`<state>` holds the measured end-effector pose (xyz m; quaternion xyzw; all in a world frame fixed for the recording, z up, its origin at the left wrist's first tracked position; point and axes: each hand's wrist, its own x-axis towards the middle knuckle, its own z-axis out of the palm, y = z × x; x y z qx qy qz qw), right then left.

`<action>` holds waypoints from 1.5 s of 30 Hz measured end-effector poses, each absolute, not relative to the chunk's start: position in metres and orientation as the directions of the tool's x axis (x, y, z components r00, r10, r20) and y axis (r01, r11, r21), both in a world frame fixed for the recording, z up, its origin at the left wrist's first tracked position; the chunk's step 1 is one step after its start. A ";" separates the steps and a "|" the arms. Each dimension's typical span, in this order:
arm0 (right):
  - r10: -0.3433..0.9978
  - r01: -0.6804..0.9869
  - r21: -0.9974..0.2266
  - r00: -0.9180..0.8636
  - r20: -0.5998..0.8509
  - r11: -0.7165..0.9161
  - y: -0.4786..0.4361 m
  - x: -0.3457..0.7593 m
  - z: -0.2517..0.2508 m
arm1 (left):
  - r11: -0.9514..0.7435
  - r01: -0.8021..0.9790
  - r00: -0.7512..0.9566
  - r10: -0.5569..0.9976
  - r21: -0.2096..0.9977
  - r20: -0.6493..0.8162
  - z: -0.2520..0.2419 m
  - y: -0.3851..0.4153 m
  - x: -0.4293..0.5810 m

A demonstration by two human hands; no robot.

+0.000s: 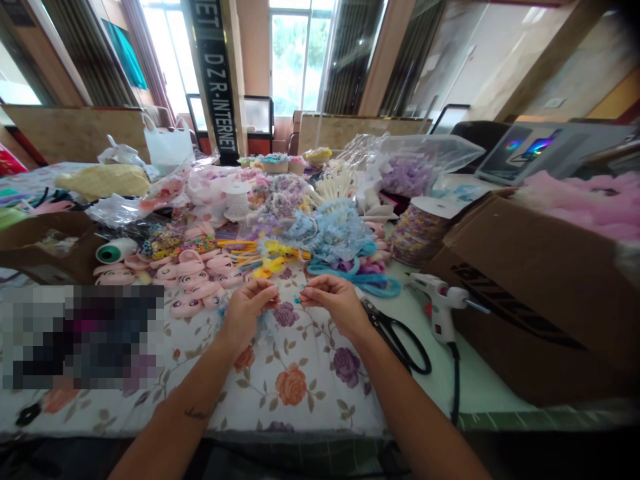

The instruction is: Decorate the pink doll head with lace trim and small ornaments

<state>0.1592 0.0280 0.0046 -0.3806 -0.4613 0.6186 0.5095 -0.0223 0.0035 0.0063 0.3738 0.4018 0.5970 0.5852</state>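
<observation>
Both hands are raised above a flowered tablecloth (280, 360), fingertips facing each other across a small gap. My left hand (250, 307) is closed in a pinch; what it holds, if anything, is too small to make out. Between the fingertips of my right hand (335, 303) is a tiny blue piece (297, 297), its kind unclear. Under my left hand lies some clear plastic with blue bits (265, 327). Just beyond the hands are yellow ribbon-like pieces (273, 260) and several pink plush faces with long ears (193, 287).
Black-handled scissors (400, 340) lie right of my right forearm. Past them stand a white glue gun (443, 307) with its cord and a large cardboard box (545, 300). Fluffy blue trim (330, 230), a spool (420, 227) and bags crowd the back. An open carton (47, 247) stands left.
</observation>
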 end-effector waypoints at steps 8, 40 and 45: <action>0.980 -0.287 -0.958 -0.194 0.042 -0.016 0.019 0.151 0.007 | 0.013 -0.343 0.025 1.000 0.939 -0.004 0.002 0.000 -0.018; 0.984 -0.266 -0.962 -0.146 0.099 0.057 0.013 0.143 0.005 | -0.047 -0.339 -0.048 0.998 0.940 0.033 -0.001 -0.004 -0.013; 0.985 -0.313 -0.950 -0.163 0.061 0.007 0.009 0.137 0.001 | -0.015 -0.291 0.004 1.000 0.957 0.017 0.001 -0.005 -0.012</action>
